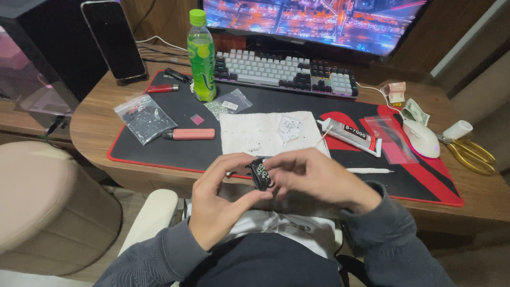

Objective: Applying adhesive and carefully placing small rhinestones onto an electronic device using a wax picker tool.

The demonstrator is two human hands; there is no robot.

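Two hands meet in the lower middle of the frame, just in front of the near edge of the wooden surface (95, 125). The left hand (215, 204) pinches a small black ring-shaped piece (261, 174) with tiny sparkly stones on it, thumb below and fingers on top. The right hand (313, 178) touches the same piece from the other side, with its fingers curled around it. Both hands are closed on the piece, and it sits between them, above the person's lap.

Behind the hands lies a black and red desk mat (175, 151). On it, in the middle, is a white cloth (255, 135) with a little clear bag (288, 128) on top. Just to the right of the cloth lies a white tube of glue (350, 137), and a thin white stick (369, 170) lies near the right hand. Left of the cloth is a pink lighter (188, 134), and farther left a clear bag of dark beads (144, 118).

A green bottle (202, 56) stands in the upper middle, with another small bag of shiny bits (228, 103) beside it. A grey and black keyboard (284, 73) sits under a bright screen (313, 21) at the top. A phone (113, 40) leans in the upper left. On the right are a white mouse (421, 138), gold scissors (470, 154) and some paper money (414, 111).
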